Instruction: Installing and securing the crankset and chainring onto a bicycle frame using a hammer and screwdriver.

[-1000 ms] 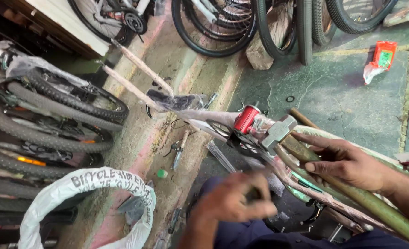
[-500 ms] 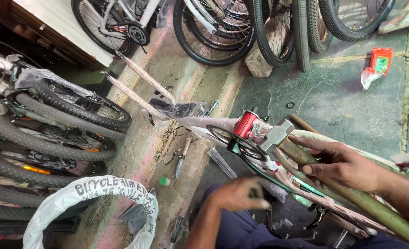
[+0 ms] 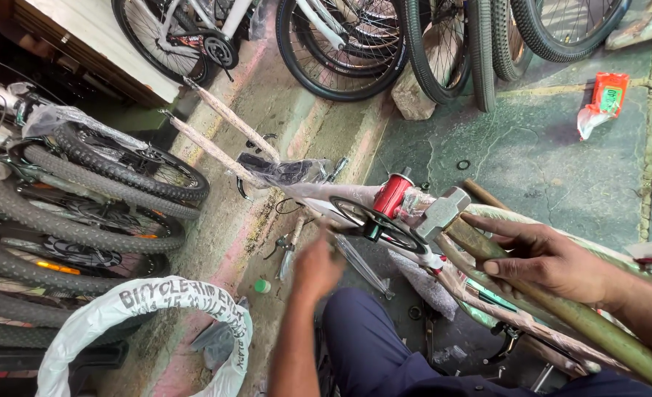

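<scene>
Right, the right hand (image 3: 553, 259) is wrapping its fingers around the long olive-green handle of a hammer (image 3: 443, 212) — one hammer, its grey metal head sitting against the wrapped bicycle frame (image 3: 355, 195), just beside a red cylinder (image 3: 392, 195) on that frame. The frame is lying across the floor (image 3: 531, 154) in front of the person's knee, a black chainring (image 3: 373, 219) showing below the red part. The left hand (image 3: 318, 266) is hovering near the chainring, blurred — I cannot tell whether it is open or gripping anything. On the floor by that hand, one pair of pliers (image 3: 287, 246) is lying beside a small green cap (image 3: 263, 286). At left, several knobbly tyres are stacking up, and one tyre in white wrapping (image 3: 142, 309) is curling at the bottom. Across the top, five or so bicycle wheels are standing in a row. One orange packet (image 3: 603, 99) is lying at upper right, well apart from the hands.
</scene>
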